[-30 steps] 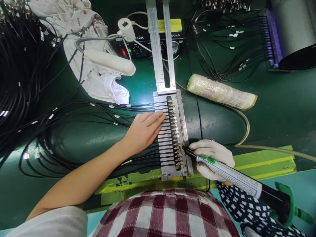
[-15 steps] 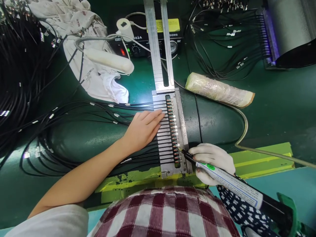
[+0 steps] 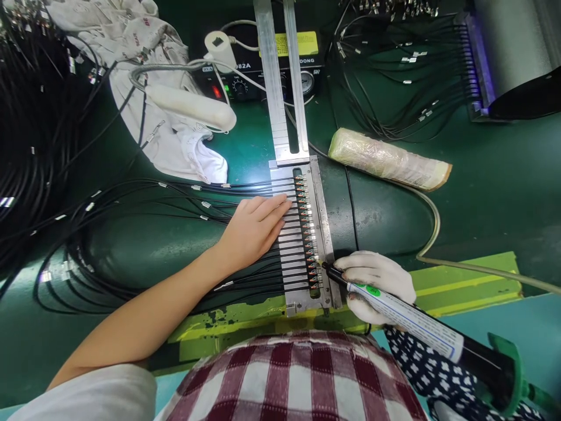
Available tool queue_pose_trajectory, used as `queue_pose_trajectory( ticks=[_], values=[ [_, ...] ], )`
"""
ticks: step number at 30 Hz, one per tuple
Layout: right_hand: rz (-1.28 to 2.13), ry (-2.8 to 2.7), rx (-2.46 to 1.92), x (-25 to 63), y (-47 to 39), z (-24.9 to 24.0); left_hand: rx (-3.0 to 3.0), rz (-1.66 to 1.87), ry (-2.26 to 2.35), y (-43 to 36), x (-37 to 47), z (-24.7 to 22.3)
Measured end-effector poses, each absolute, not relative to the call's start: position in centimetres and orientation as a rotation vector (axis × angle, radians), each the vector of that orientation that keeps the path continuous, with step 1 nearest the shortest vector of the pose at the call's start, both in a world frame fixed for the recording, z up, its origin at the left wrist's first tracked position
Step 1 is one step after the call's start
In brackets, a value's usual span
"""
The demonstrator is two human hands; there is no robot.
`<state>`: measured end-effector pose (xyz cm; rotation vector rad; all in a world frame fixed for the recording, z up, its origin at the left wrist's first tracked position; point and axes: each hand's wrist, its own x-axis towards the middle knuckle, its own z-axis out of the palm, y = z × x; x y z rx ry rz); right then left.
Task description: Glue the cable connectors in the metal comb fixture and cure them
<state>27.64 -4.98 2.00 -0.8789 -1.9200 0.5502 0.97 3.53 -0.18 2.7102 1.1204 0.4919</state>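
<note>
My left hand (image 3: 254, 231), bare, lies flat with its fingers stretched over black cables (image 3: 254, 188) on a metal fixture (image 3: 323, 210). The cables run side by side in the fixture's slots. Their ends, a row of small metal connectors (image 3: 312, 237) with copper-coloured bits, sit over a long opening. In a white glove, my right hand (image 3: 385, 279) is wrapped round a glue dispensing syringe (image 3: 416, 323) with a white label and a black barrel. Its thin tip points at the connectors near the lower end of the row; whether it touches one is too small to tell.
Behind the fixture stands a black dispenser controller (image 3: 243, 88), with metal rails (image 3: 276, 88) in front. A wrapped bar (image 3: 388, 159) and a hose (image 3: 433, 228) lie to the right. White cloth (image 3: 162, 134), a white lamp (image 3: 190, 108) and bundled cables (image 3: 35, 134) are left.
My right hand and the syringe have shifted slightly up along the connector row. My left hand stays in place on the cables.
</note>
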Motion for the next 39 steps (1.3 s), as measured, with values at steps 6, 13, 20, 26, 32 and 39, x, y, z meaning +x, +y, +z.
queue_pose_trajectory(
  ticks=[6,13,20,26,32,39],
  values=[
    [0.579,-1.901,-0.853,27.7,-5.2,1.8,2.671,0.484,1.129,3.5,1.0,-0.2],
    [0.618,-1.875,-0.867,28.0,-5.7,1.0,2.674,0.499,1.124,3.5,0.9,-0.2],
    [0.619,-1.886,-0.857,28.1,-5.7,1.0,2.691,0.492,1.119,3.6,0.9,-0.3],
    [0.62,-1.889,-0.867,28.2,-5.8,0.9,2.665,0.483,1.124,3.5,0.8,-0.3],
    [0.613,-1.886,-0.848,28.2,-5.8,0.9,2.684,0.468,1.133,3.5,0.8,-0.3],
    [0.595,-1.902,-0.861,28.1,-5.6,1.1,2.684,0.463,1.121,3.6,0.8,-0.2]
  ],
)
